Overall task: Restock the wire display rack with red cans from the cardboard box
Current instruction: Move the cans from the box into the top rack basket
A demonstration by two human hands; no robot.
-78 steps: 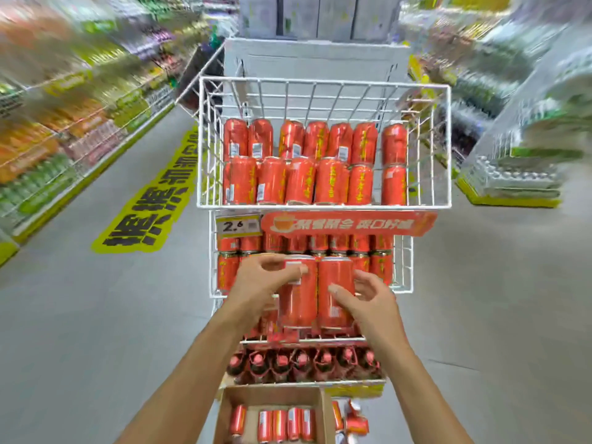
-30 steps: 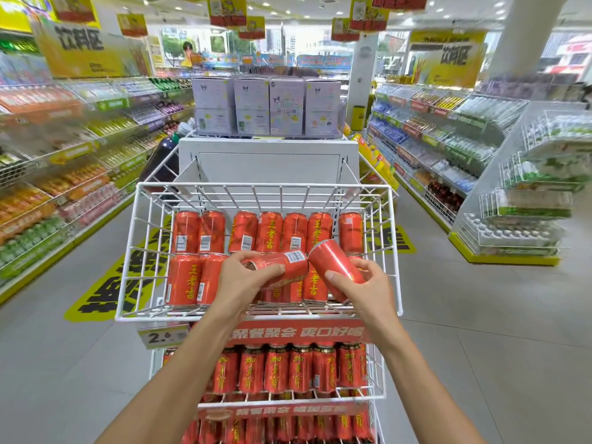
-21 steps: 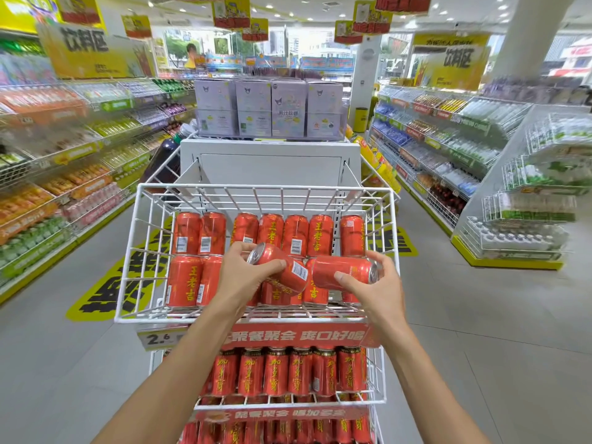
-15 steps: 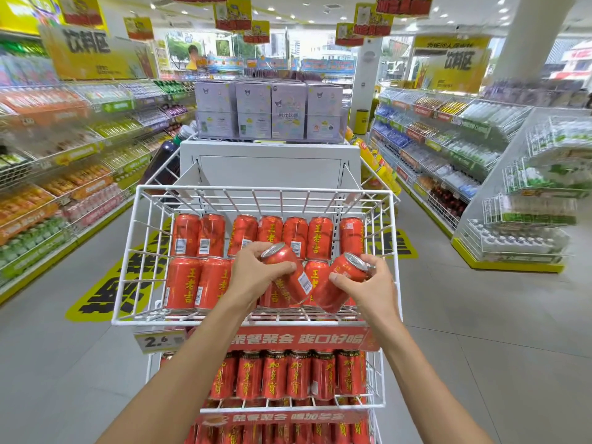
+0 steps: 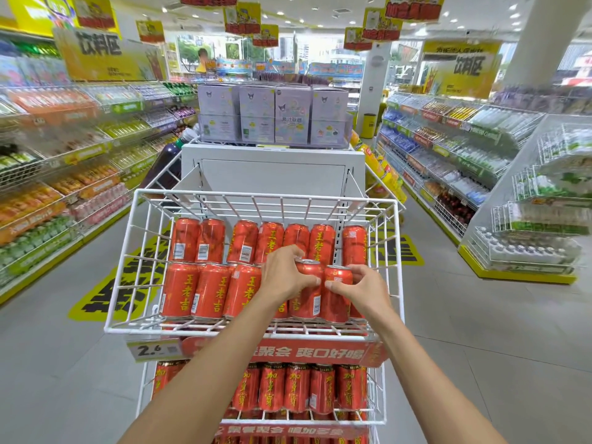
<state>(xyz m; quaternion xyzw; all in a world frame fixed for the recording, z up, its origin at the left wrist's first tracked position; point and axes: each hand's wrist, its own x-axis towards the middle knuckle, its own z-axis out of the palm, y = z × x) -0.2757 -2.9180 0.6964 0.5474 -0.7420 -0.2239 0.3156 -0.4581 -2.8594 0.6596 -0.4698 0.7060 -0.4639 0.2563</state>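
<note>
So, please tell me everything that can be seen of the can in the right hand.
The can is a red cylinder, metal by its look, with a silver top rim. It stands upright in the front row of the top wire basket, towards the right end. The right hand grips its upper part with thumb and fingers. Its left side meets the neighbouring can that the left hand holds.

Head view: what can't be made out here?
- Cardboard box: out of frame, below the bottom edge.
- Front row behind the left hand and left can: hidden by hand and forearm.
- Front row's right end beyond the right hand and right can: covered by that hand.
- Lowest tier: cut off by the bottom edge.
- Aisle shelves: blurred, labels unreadable.
</note>
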